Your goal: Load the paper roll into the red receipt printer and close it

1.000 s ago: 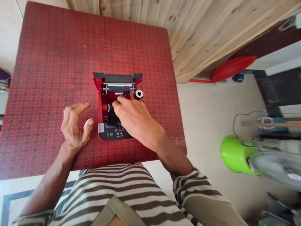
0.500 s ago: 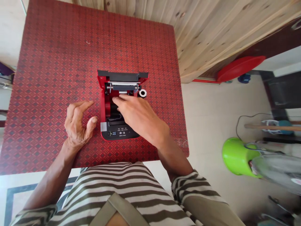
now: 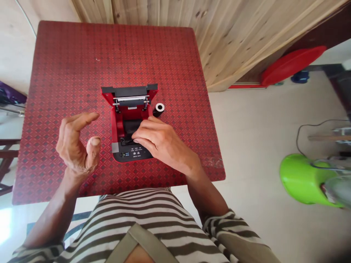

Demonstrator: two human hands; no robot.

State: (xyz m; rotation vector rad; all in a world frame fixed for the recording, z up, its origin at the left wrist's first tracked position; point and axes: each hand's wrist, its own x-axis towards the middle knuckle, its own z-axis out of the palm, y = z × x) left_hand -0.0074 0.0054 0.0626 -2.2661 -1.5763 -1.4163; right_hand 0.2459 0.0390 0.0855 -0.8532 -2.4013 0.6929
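A small red and black label printer sits on the table with its lid raised and tilted back. Inside its compartment lies a black roll, partly covered by my right hand. My right hand reaches in from the right, thumb and fingertips pinched at the roll's black film near the front edge. To the left of the printer, my left hand hovers with thumb and fingers apart, touching nothing. Another black roll with a white core rests just right of the printer.
The table has a red patterned cover. A wooden panel wall runs along its far side. On the floor to the right are a green bucket, a cable and a red basin-like object.
My right fingertips have moved from the middle of the compartment towards its front edge. My left hand has drifted left, away from the printer. The view has shifted slightly.
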